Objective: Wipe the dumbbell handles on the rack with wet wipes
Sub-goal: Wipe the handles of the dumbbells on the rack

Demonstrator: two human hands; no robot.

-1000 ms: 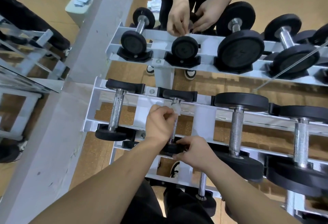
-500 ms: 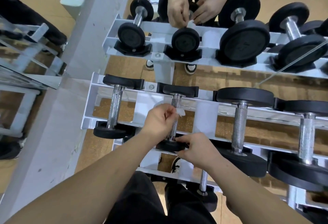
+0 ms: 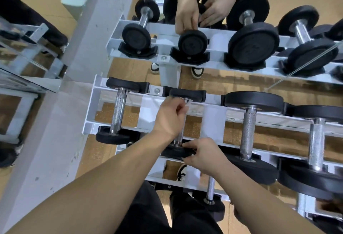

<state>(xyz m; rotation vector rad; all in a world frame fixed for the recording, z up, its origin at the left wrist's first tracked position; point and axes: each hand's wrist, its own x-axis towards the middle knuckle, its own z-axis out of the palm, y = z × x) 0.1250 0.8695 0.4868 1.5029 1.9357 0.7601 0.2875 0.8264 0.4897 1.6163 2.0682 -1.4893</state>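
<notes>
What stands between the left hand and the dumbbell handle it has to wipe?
Nothing visible: the left hand curls round that handle, and the right hand grips the near plate at its end.

The rack (image 3: 213, 122) is white, its dumbbell heads (image 3: 253, 102) black. Handles (image 3: 248, 131) are silver (cross-hatched knurling); the floor (image 3: 241, 83) is tan.

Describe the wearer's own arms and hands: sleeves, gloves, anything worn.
The left forearm and right forearm are bare to the frame's edge, with no sleeve in view. The left hand and right hand wear no gloves, and no watch, ring or wristband shows. Black trousers show below.
</notes>
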